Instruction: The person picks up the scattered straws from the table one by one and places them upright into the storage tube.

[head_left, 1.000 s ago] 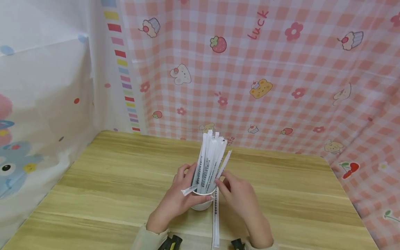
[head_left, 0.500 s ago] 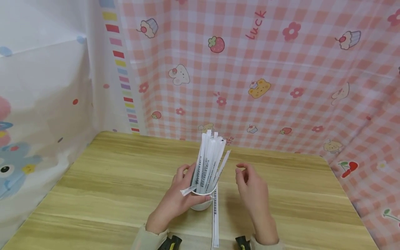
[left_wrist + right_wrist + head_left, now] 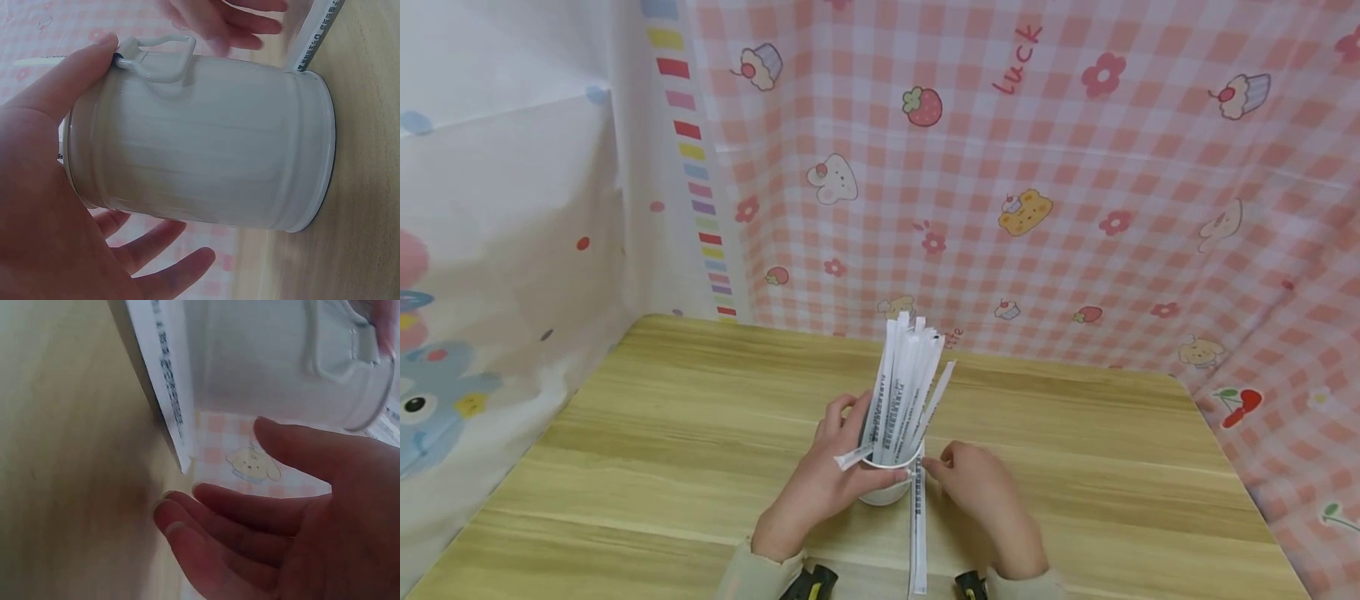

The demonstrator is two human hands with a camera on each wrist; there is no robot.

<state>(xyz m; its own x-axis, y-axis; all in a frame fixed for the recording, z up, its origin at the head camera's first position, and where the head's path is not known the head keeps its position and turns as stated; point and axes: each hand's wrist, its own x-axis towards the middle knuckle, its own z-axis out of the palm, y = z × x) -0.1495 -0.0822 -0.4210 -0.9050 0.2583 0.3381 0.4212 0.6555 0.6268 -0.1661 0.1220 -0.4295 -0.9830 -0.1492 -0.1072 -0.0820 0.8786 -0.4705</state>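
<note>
A white metal pail [image 3: 883, 494] with a small wire handle [image 3: 165, 76] stands on the table, packed with several paper-wrapped straws [image 3: 898, 392] in the head view. My left hand [image 3: 820, 475] grips it near the rim, thumb in front and the other fingers behind. One wrapped straw leans out to the right, and a narrow wrapped end [image 3: 853, 456] pokes out over the left hand. Another wrapped straw [image 3: 919, 542] lies on the table against the pail's foot. My right hand [image 3: 985, 492] hovers beside that straw, fingers loosely bent and apart from it in the right wrist view.
The wood-grain table [image 3: 1112, 483] spreads out on both sides. A pink checked cloth [image 3: 970, 167] hangs behind it, and a white patterned cloth [image 3: 535, 217] hangs at the left.
My right hand has let go of the leaning straw, swung away to the right, then come back lower, near the lying straw. The left hand keeps its grip on the pail.
</note>
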